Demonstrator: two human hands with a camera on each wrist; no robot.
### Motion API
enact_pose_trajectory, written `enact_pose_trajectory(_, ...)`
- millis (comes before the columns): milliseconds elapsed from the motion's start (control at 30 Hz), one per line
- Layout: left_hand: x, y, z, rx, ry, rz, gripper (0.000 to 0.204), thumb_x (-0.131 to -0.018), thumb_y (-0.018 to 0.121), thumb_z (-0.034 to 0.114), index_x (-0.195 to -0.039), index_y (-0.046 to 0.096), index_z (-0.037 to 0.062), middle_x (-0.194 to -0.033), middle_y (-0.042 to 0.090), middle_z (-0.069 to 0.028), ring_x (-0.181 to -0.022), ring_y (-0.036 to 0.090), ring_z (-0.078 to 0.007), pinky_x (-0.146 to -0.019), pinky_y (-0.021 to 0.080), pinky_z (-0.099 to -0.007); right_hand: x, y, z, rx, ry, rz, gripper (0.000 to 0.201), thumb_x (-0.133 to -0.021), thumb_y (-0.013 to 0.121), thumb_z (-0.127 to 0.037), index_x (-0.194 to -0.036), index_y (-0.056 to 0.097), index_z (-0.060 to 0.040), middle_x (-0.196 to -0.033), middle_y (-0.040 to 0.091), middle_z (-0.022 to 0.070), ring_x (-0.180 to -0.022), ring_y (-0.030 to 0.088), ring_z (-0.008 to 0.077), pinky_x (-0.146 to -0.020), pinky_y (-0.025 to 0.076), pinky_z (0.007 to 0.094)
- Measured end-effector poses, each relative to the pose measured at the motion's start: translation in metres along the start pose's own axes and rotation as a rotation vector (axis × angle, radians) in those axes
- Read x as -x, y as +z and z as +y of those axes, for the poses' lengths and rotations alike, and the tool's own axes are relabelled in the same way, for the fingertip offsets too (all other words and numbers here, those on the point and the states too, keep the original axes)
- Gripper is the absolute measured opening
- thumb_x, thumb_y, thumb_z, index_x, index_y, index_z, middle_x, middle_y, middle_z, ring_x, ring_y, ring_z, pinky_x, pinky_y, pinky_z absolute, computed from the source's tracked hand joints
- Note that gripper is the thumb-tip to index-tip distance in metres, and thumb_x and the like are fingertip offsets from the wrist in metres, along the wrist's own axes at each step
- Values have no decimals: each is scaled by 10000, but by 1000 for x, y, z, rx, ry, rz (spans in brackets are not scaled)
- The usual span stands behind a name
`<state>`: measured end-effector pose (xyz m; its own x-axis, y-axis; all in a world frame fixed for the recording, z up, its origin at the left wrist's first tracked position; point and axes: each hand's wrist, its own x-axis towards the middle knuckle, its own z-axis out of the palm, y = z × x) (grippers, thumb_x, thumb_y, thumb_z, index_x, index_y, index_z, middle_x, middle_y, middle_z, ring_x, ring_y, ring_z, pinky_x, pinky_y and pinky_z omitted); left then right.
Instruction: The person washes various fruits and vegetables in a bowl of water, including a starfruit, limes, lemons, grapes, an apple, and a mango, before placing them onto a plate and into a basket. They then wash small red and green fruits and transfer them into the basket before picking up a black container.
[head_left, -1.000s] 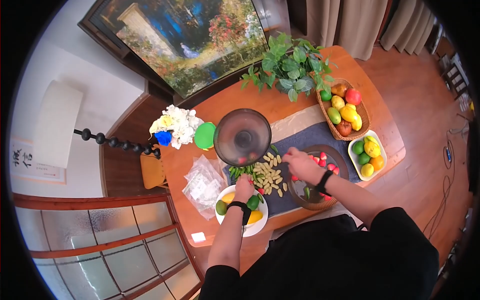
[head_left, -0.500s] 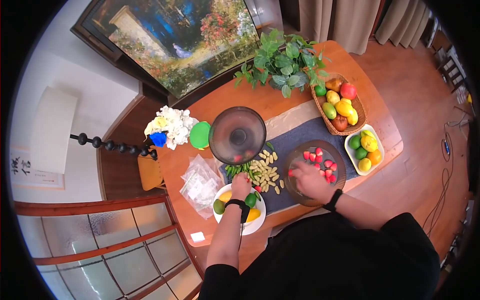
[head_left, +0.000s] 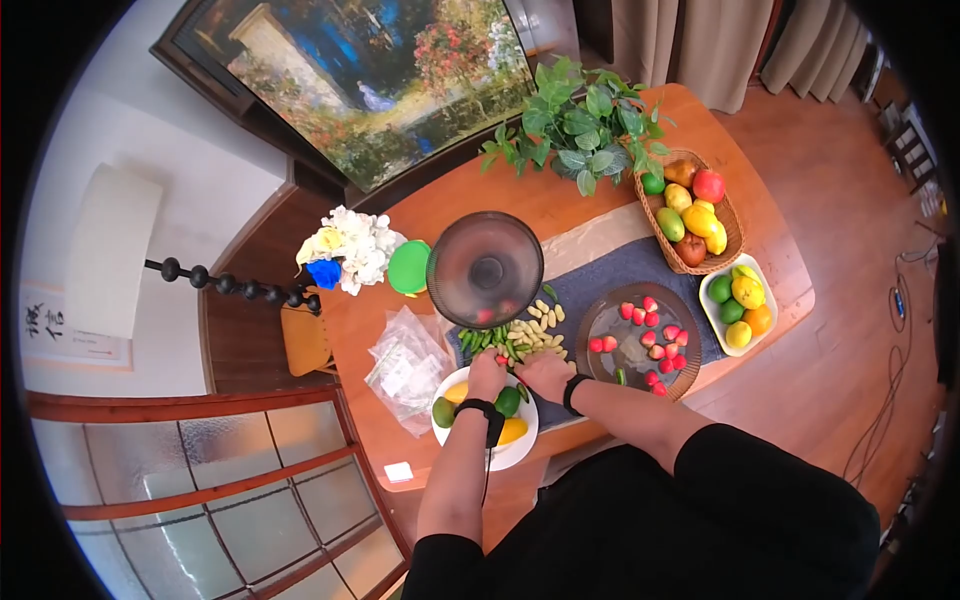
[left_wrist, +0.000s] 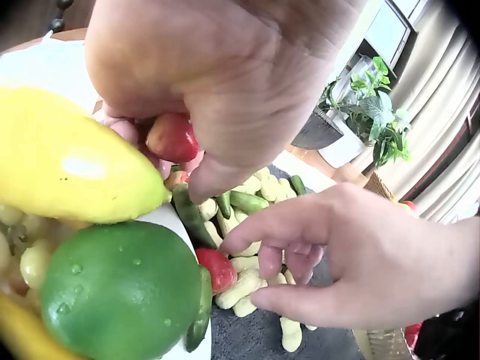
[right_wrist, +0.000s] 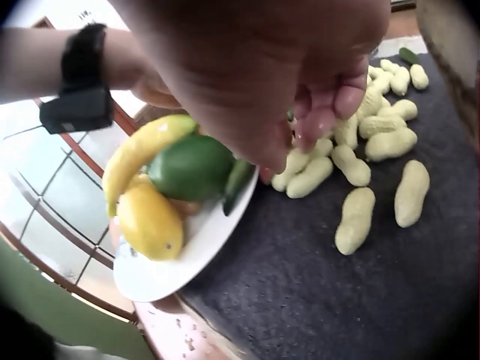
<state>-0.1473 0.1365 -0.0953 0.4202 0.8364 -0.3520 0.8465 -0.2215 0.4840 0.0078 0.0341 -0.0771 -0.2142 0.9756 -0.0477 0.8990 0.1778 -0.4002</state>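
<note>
My left hand [head_left: 487,377] is over the far edge of a white plate [head_left: 512,456]. A strawberry [left_wrist: 172,137] sits in its curled fingers. Reaching in from the right, my right hand [head_left: 547,376] has its thumb and forefinger apart. The forefinger's tip is right at a second strawberry [left_wrist: 216,270] beside the plate. Peanuts [right_wrist: 390,144] and green chillies [head_left: 475,340] lie around both hands on the dark cloth. On the plate are a green fruit [left_wrist: 120,292] and yellow fruits [right_wrist: 150,221].
A brown glass dish [head_left: 690,300] of strawberries stands to the right, and a dark glass bowl [head_left: 486,250] beyond the peanuts. Fruit fills a wicker basket [head_left: 737,215] and a white tray [head_left: 707,300]. Plastic bags [head_left: 408,372] lie left, near a green lid [head_left: 408,268].
My right hand went from the peanuts over to the glass dish, then back left to beside the left hand. The left hand has stayed by the plate.
</note>
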Motion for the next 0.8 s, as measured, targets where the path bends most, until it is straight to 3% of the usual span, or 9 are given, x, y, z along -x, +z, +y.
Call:
enact_pose_trajectory(133,0,6,1,-9,8,41,221,-816,667,116,-1017,666,25,-1000,667,-251,-988,630,-419,-865,508,-486,5,6,-6,43,-40,31,169,-872,526,-146,-964,660,-101,-903,662,96,-912,663,268,-831,471,393)
enact_pose_trajectory(233,-4,7,8,-54,-33,31,217,-822,675,135,-1009,651,29,-997,671,-241,-985,637,-410,-858,514,-489,5,8,-6,41,23,53,161,-868,528,-145,-957,654,-101,-923,654,95,-917,655,264,-834,453,398)
enact_pose_trajectory(300,-3,6,14,-76,-171,32,236,-825,683,154,-1025,635,37,-995,674,-226,-993,643,-400,-856,520,-487,6,7,-7,11,74,66,162,-864,542,-155,-975,643,-95,-939,651,103,-919,654,268,-827,457,404)
enact_pose_trajectory(400,4,3,24,-62,-207,135,255,-829,685,165,-1047,628,45,-999,675,-215,-1006,645,-390,-861,521,-478,7,3,-10,-21,165,76,157,-848,571,-157,-975,624,-82,-925,653,100,-925,650,280,-836,452,403)
enact_pose_trajectory(533,6,-3,33,-118,-207,72,254,-827,689,172,-1045,635,52,-1024,676,-210,-1015,648,-378,-867,520,-473,7,-15,0,-108,207,181,159,-818,610,-118,-961,599,-50,-885,655,137,-891,657,320,-802,480,427)
enact_pose_trajectory(633,0,6,23,-139,-156,34,248,-826,692,171,-1040,639,57,-1039,677,-208,-1013,648,-372,-873,519,-469,8,-44,15,-525,239,187,192,-793,646,-17,-966,562,-14,-866,653,190,-853,660,387,-735,528,450)
enact_pose_trajectory(667,-1,10,17,-128,-127,70,249,-822,692,173,-1027,652,38,-1003,686,-209,-971,654,-385,-849,522,-458,13,-52,21,-523,240,187,192,-793,646,-17,-966,562,-14,-866,653,190,-853,660,387,-735,528,450)
enact_pose_trajectory(733,-3,14,7,-116,-93,108,252,-817,693,175,-1014,666,20,-967,695,-211,-928,660,-397,-825,525,-448,28,-86,28,-806,305,162,220,-827,624,-43,-1035,553,-32,-921,668,188,-929,661,371,-775,527,448)
enact_pose_trajectory(800,-3,12,0,10,-43,73,248,-825,700,188,-996,669,11,-940,697,-209,-882,678,-375,-784,534,-429,47,-115,37,-820,328,199,196,-859,633,-69,-1043,571,-45,-938,679,168,-911,670,358,-783,532,420)
